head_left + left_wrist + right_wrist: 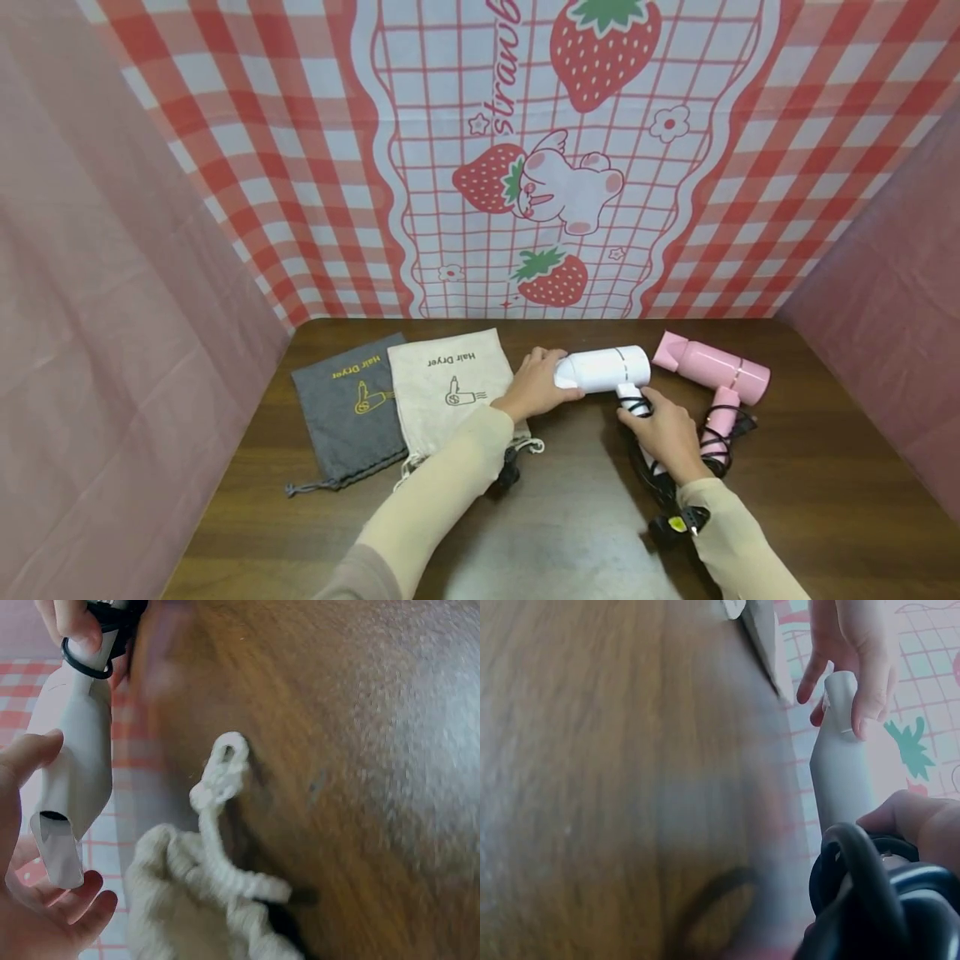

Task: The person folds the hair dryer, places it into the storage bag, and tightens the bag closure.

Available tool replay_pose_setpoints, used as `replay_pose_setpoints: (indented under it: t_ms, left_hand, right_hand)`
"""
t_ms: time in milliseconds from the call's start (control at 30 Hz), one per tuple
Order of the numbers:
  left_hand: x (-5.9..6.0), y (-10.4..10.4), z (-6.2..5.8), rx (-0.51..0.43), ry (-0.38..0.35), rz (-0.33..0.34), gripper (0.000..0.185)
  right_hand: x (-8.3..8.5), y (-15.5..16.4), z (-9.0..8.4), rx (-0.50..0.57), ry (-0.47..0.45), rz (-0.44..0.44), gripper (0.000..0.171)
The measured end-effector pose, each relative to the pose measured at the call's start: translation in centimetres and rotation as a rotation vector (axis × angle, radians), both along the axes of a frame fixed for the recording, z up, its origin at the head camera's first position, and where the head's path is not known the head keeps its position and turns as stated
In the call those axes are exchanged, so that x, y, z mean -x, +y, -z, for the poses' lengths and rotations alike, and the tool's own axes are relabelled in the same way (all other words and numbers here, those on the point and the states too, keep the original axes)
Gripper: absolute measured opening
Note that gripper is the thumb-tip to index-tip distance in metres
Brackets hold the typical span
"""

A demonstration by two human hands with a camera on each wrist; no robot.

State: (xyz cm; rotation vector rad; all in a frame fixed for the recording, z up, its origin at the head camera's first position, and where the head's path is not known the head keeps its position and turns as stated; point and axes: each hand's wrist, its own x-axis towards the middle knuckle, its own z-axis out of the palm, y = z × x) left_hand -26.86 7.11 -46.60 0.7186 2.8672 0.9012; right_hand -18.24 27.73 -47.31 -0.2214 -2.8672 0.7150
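Wood table [825,500] w/ grey bag [347,410], beige bag [447,392] (both flat), pink dryer [712,372].

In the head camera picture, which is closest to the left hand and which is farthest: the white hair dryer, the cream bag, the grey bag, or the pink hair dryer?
1. white hair dryer: the left hand grips its nozzle.
2. cream bag: just left of the hand, under the forearm.
3. pink hair dryer and grey bag: far right and far left, too close to call.

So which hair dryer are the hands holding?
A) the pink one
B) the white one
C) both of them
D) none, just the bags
B: the left hand grips the nozzle end of the white dryer and the right hand holds its handle, while the pink dryer lies untouched beside it.
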Motion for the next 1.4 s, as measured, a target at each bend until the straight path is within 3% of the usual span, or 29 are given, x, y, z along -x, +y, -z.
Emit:
replay_pose_setpoints:
  t_ms: [433, 800, 1200, 1400]
  left_hand:
    - [-0.5, -2.6, -0.9, -0.126, -0.111, -0.024, 0.069]
    - [-1.2, -4.0, -1.6, -0.208, -0.146, -0.054, 0.064]
    - [-2.2, -5.5, -2.1, -0.211, -0.19, -0.071, 0.062]
    - [-2.7, -6.8, -2.5, -0.197, -0.172, -0.083, 0.058]
  right_hand:
    - [-0.6, -1.6, -1.1, 0.009, 0.048, -0.065, 0.055]
    - [-0.9, -2.6, -1.7, 0.019, 0.069, -0.115, 0.051]
    - [-1.2, -3.5, -1.7, 0.021, 0.082, -0.16, 0.048]
    - [-1.2, -4.3, -1.9, 0.023, 0.108, -0.2, 0.048]
